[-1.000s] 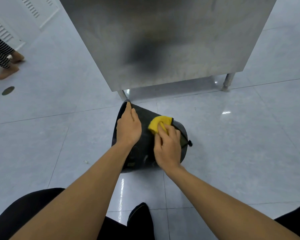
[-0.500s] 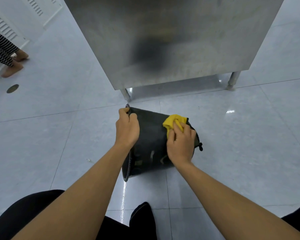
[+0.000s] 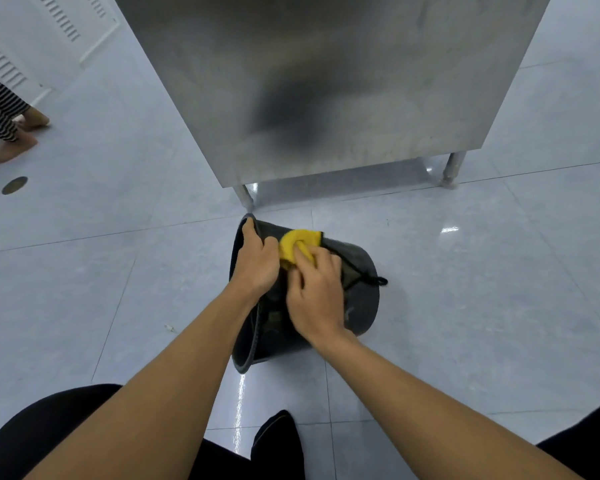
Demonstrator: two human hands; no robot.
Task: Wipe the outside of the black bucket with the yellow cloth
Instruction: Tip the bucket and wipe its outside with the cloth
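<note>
The black bucket (image 3: 362, 299) lies on its side on the tiled floor, its open rim to the left and its base to the right. My left hand (image 3: 257, 263) grips the top of the rim. My right hand (image 3: 317, 296) presses the yellow cloth (image 3: 297, 245) against the upper outside wall, close to the left hand. Part of the cloth is hidden under my fingers. A black handle knob (image 3: 380, 280) sticks out on the right side.
A stainless steel cabinet (image 3: 326, 81) on short legs stands just behind the bucket. Another person's feet (image 3: 18, 140) are at the far left beside a white vented panel (image 3: 49, 22). A round floor drain (image 3: 14, 185) lies left. My dark shoe (image 3: 278, 441) is below.
My right hand has slid the yellow cloth leftward along the bucket wall, toward my left hand. The left hand keeps its hold on the rim.
</note>
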